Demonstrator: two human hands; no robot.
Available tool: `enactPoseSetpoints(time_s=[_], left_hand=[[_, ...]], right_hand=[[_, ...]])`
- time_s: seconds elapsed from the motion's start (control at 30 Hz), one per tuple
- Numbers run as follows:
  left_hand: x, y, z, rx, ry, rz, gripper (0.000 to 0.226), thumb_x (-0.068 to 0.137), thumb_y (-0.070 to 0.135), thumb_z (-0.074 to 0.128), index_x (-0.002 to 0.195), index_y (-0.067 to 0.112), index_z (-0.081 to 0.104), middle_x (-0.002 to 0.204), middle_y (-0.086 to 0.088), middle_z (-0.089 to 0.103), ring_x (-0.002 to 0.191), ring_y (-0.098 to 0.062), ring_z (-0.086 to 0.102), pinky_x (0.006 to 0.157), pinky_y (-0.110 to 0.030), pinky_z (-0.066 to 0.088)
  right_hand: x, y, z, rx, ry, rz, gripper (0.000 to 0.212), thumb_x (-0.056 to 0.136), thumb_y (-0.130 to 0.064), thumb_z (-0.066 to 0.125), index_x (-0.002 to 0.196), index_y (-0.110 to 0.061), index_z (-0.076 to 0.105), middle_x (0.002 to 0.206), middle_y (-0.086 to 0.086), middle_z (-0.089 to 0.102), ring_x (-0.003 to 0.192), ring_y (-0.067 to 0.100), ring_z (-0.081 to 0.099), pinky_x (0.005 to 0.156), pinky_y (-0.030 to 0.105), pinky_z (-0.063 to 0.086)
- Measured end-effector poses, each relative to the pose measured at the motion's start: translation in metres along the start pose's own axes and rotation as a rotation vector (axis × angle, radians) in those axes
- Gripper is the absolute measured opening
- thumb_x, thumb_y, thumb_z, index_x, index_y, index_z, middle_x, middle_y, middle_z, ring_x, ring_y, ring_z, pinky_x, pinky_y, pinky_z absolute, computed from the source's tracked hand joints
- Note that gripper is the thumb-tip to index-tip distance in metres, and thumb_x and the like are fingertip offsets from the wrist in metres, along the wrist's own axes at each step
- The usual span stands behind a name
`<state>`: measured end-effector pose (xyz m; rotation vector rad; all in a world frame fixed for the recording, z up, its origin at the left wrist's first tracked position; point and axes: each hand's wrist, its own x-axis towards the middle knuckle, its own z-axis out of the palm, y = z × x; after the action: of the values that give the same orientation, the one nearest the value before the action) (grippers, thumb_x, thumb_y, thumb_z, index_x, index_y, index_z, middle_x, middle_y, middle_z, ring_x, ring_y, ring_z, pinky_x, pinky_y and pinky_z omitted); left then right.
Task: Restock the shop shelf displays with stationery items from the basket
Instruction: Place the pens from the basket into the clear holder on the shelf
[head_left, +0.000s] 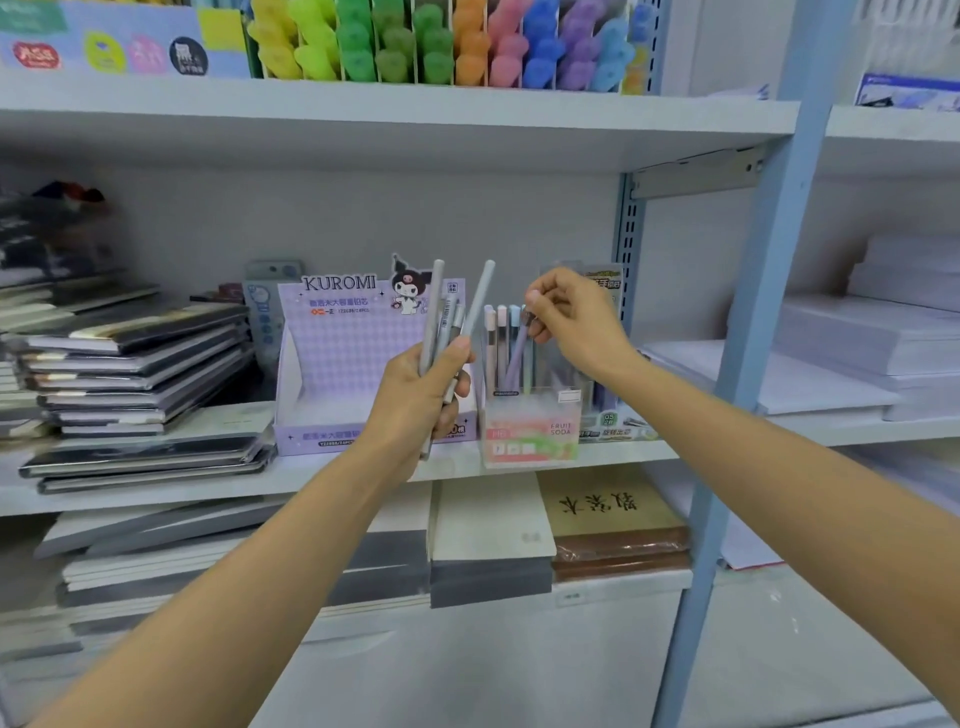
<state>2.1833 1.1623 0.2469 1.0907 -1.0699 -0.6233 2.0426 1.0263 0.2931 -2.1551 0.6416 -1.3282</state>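
My left hand (421, 400) grips a bunch of several grey pens (441, 322), held upright in front of the purple Kuromi display box (337, 358). My right hand (566, 317) pinches the top of a lilac pen (514, 353) that leans inside a clear "Fruit Soda" pen holder (530, 431) on the middle shelf (623, 454). A few pastel pens (498, 332) stand upright in that holder. No basket is in view.
Stacks of dark notebooks (140, 374) lie left of the Kuromi box. Another pen display (608, 410) stands right of the holder by the blue upright post (753, 332). Coloured highlighters (441, 41) fill the upper shelf. Paper reams (857, 353) lie at right, notebooks (493, 535) below.
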Motion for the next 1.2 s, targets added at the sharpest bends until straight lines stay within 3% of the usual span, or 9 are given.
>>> enactPoseSetpoints(time_s=[0.2,0.33,0.43,0.53,0.63,0.73,0.97,1.07,1.2], left_hand=[[0.008,-0.006,-0.003,-0.016,0.010,-0.004,0.025,0.093,0.039,0.060,0.091,0.014,0.062,0.060,0.003,0.052,0.036,-0.008,0.032,0.035,-0.019,0.030],[0.007,-0.006,-0.004,-0.020,0.016,-0.015,0.026,0.092,0.038,0.061,0.093,0.012,0.062,0.060,0.004,0.052,0.037,-0.009,0.031,0.035,-0.019,0.030],[0.006,-0.004,-0.004,-0.014,0.021,-0.019,0.028,0.092,0.038,0.062,0.096,0.010,0.062,0.059,0.004,0.053,0.038,-0.009,0.031,0.036,-0.019,0.030],[0.004,-0.002,-0.004,-0.013,0.022,-0.016,0.027,0.091,0.035,0.064,0.097,0.009,0.061,0.059,0.004,0.053,0.037,-0.009,0.031,0.035,-0.019,0.030],[0.002,0.002,-0.004,-0.006,0.015,-0.013,0.024,0.090,0.033,0.066,0.093,0.010,0.061,0.059,0.003,0.053,0.037,-0.010,0.030,0.035,-0.019,0.029],[0.000,0.003,-0.002,0.021,-0.002,-0.016,0.024,0.087,0.033,0.070,0.084,0.011,0.060,0.059,0.001,0.053,0.038,-0.011,0.029,0.035,-0.019,0.028],[-0.003,0.012,-0.010,-0.111,0.049,-0.098,0.026,0.073,0.023,0.080,0.093,0.011,0.070,0.059,-0.001,0.041,0.036,-0.008,0.024,0.034,-0.018,0.024],[-0.005,0.018,-0.008,-0.261,0.122,-0.069,0.030,0.061,0.032,0.081,0.085,0.015,0.071,0.069,0.000,0.062,0.035,-0.006,0.026,0.033,-0.017,0.024],[-0.008,0.024,0.002,-0.381,0.162,-0.032,0.023,0.070,0.026,0.080,0.088,0.016,0.068,0.090,-0.004,0.075,0.034,-0.005,0.025,0.033,-0.017,0.024]], right_hand=[[0.011,0.003,0.001,-0.090,-0.090,-0.044,0.008,0.097,-0.010,0.055,0.099,-0.003,0.058,0.082,0.011,0.069,0.074,0.025,0.068,0.073,0.036,0.059],[0.012,0.001,0.009,-0.059,-0.065,-0.061,0.009,0.092,-0.010,0.063,0.095,-0.012,0.055,0.073,0.002,0.067,0.065,0.015,0.065,0.064,0.026,0.056],[0.014,0.001,0.011,-0.208,-0.051,-0.060,0.005,0.088,-0.013,0.070,0.089,-0.009,0.066,0.080,0.002,0.067,0.068,0.011,0.060,0.067,0.023,0.049],[0.011,-0.003,0.009,-0.362,-0.084,-0.085,0.015,0.092,-0.020,0.064,0.100,-0.009,0.072,0.084,-0.001,0.065,0.067,0.000,0.050,0.060,0.006,0.035],[0.006,-0.016,0.004,-0.063,-0.013,-0.012,0.027,0.099,-0.025,0.053,0.117,-0.009,0.064,0.092,-0.002,0.063,0.073,0.007,0.054,0.065,0.011,0.042],[0.001,-0.028,-0.006,0.384,-0.161,0.064,0.028,0.098,-0.018,0.054,0.123,-0.005,0.058,0.096,0.008,0.063,0.068,0.012,0.061,0.063,0.020,0.053],[-0.009,-0.026,-0.029,0.530,-0.158,0.084,0.006,0.087,0.001,0.064,0.090,-0.004,0.066,0.071,0.005,0.068,0.062,0.012,0.065,0.065,0.020,0.056],[-0.019,-0.022,-0.035,0.426,-0.294,0.087,0.008,0.086,-0.003,0.068,0.093,-0.002,0.067,0.073,0.004,0.071,0.066,0.013,0.066,0.065,0.020,0.056],[-0.037,-0.023,-0.033,0.383,-0.501,0.111,0.018,0.084,-0.004,0.071,0.100,0.000,0.065,0.084,0.012,0.070,0.074,0.022,0.069,0.070,0.026,0.057]])
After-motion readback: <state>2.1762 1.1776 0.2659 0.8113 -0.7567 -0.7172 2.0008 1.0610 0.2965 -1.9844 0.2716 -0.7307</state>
